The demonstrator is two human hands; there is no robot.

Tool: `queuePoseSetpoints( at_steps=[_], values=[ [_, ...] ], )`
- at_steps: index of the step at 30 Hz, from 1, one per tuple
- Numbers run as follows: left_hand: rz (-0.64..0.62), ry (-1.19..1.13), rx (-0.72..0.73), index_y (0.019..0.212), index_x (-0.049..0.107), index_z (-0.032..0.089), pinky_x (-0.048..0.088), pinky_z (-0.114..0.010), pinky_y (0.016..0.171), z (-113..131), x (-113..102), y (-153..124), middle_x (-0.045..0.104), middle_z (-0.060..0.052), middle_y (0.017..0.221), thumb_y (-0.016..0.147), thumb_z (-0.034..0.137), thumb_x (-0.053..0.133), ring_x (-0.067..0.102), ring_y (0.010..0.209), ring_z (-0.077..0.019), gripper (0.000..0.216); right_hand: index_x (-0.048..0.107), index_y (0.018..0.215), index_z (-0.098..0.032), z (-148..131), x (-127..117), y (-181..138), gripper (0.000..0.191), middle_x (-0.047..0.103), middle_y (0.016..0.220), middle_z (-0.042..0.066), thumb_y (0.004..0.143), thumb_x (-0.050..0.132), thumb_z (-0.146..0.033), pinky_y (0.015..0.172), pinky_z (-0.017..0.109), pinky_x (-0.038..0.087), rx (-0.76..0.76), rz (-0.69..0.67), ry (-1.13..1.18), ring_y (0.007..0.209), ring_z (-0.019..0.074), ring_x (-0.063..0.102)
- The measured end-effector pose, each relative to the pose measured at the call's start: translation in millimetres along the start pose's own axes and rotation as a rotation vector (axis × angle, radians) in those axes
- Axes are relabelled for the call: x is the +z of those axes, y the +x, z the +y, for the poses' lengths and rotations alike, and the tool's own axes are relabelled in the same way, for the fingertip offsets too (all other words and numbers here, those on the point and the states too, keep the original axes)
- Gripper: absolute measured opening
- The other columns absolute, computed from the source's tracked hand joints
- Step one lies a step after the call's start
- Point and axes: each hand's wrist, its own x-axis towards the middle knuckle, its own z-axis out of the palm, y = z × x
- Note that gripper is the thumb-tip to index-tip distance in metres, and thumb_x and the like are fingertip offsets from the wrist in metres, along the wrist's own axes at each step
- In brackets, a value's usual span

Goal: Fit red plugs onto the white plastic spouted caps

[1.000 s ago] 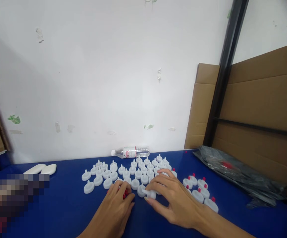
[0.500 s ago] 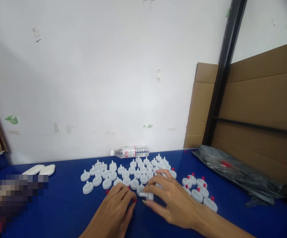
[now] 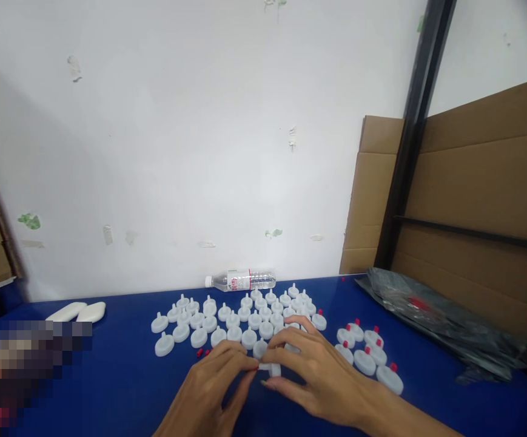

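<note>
Left hand (image 3: 213, 376) has shifted rightward, its thumb and forefinger pinching a small red plastic tip (image 3: 257, 366) against the spout of a translucent white, round plastic lid (image 3: 275, 369). Right hand (image 3: 320, 373) grips that lid sideways, low over the blue tabletop (image 3: 117, 382). Beyond: upright spouted white lids (image 3: 249, 338); rightward, red-tipped white lids (image 3: 364, 363).

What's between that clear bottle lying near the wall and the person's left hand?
In the head camera view, several white lids with spouts sit on the blue table between the bottle and the left hand.
</note>
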Motion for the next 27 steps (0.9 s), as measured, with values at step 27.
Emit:
queuePoseSetpoints(
  at_steps=[27],
  values=[
    [0.054, -0.085, 0.008, 0.111, 0.062, 0.022, 0.056, -0.022, 0.083, -5.1, -5.3, 1.1, 0.071, -0.002, 0.097, 0.099, 0.008, 0.053, 0.069, 0.094, -0.0145, 0.021, 0.064, 0.113, -0.023, -2.2, -6.2, 1.3, 0.015, 0.070, 0.103, 0.003, 0.099, 0.064, -0.028, 0.106, 0.042, 0.036, 0.016, 0.089, -0.037, 0.094, 0.0162, 0.068]
  ],
)
